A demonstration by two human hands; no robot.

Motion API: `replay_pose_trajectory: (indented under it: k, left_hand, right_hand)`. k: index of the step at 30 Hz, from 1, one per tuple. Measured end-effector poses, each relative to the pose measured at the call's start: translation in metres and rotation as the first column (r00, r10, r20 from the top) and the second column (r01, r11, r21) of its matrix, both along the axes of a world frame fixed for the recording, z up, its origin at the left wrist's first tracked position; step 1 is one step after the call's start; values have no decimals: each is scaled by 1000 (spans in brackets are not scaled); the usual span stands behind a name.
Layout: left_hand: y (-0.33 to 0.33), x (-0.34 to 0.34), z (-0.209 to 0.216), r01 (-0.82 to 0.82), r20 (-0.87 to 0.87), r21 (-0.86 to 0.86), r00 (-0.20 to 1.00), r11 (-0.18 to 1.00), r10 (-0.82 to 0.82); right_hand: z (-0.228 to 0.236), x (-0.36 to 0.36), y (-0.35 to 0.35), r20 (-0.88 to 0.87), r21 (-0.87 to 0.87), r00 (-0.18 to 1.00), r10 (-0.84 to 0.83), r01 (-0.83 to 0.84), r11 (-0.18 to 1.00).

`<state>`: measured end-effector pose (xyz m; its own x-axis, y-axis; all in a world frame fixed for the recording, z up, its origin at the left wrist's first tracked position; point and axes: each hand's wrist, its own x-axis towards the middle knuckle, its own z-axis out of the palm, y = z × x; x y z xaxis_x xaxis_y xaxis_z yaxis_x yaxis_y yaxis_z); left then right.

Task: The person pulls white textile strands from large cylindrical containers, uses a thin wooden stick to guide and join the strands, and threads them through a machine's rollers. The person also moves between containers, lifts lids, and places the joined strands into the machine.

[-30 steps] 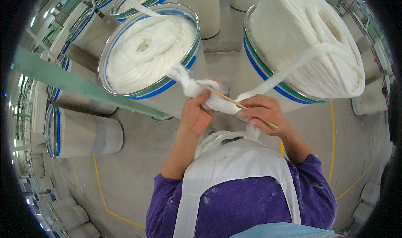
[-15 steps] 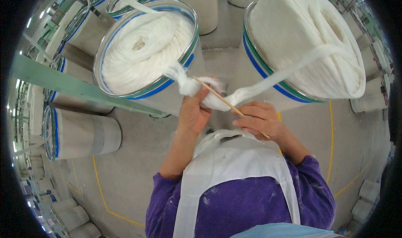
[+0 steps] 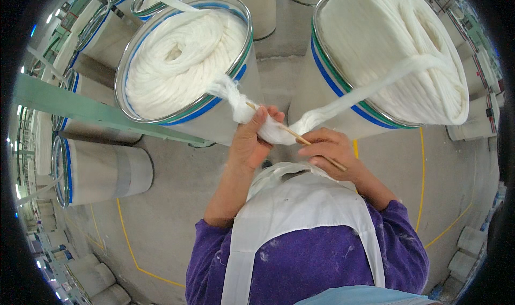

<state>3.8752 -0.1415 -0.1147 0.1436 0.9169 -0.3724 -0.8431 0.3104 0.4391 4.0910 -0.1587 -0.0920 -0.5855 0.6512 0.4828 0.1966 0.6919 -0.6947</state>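
A thick white fibre sliver (image 3: pixel 277 131) hangs between the two cans in front of me, and my left hand (image 3: pixel 253 137) is closed round it. In my right hand (image 3: pixel 331 153) is a thin wooden stick (image 3: pixel 299 137), pinched near its lower end. The stick's upper part runs into the sliver by my left fingers, its tip showing beside a loose, frayed tuft. From there the sliver reaches left to the rim of the left can (image 3: pixel 248 63). On the other side it rises to the tall pile of coiled sliver (image 3: pixel 386 47) in the right can (image 3: pixel 322 74).
A green beam (image 3: pixel 96 106) crosses at left, below the left can. Beneath it a pale can (image 3: pixel 112 168) with a blue band appears tipped in the fisheye picture. More cans stand behind at upper left. Yellow lines (image 3: pixel 124 235) mark the grey floor.
The stick has slid lower and deeper into the sliver, so less of its upper end shows. My left fingers have closed further round the sliver. The view has shifted slightly.
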Motion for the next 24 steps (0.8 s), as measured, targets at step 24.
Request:
replay_pose_trajectory:
  k: [24]
  left_hand:
    - [-8,15,-8,-89,77,277,995,957,70]
  right_hand:
    - [9,13,-9,-8,131,813,-583,578,805]
